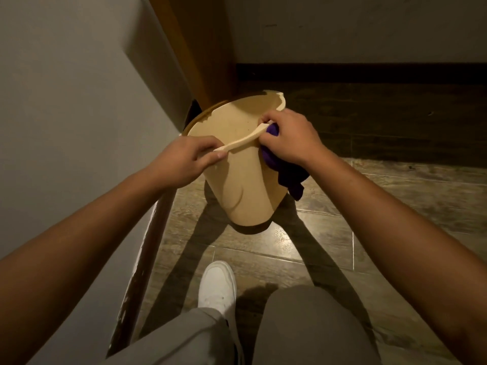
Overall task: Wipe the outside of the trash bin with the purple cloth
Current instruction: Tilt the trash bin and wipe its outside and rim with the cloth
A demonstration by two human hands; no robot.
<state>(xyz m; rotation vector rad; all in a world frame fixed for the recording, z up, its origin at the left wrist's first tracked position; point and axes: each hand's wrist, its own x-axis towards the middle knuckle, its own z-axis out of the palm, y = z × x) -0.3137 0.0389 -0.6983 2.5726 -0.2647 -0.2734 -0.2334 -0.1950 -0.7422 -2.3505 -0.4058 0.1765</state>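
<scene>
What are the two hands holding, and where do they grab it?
The left hand pinches the near rim of the tan trash bin. The right hand grips the purple cloth, bunched against the rim and the bin's outer side.

- trash bin [245, 185]: beige plastic by the look of it, smooth and matt, with a soft sheen down its side; the rim is chipped at the far edge
- purple cloth [284, 169]: soft fabric, matt, crumpled into folds
- floor [395, 196]: wood-grain tiles or planks, glossy, catching bright reflections near the bin; thin pale seams between them
- wall [66, 114]: painted, flat and matt
- skirting [147, 248]: dark, glossy, with paint scuffed off in spots
- shoe [217, 284]: white, smooth, leather-like
- trousers [311, 330]: grey woven cloth, matt
</scene>
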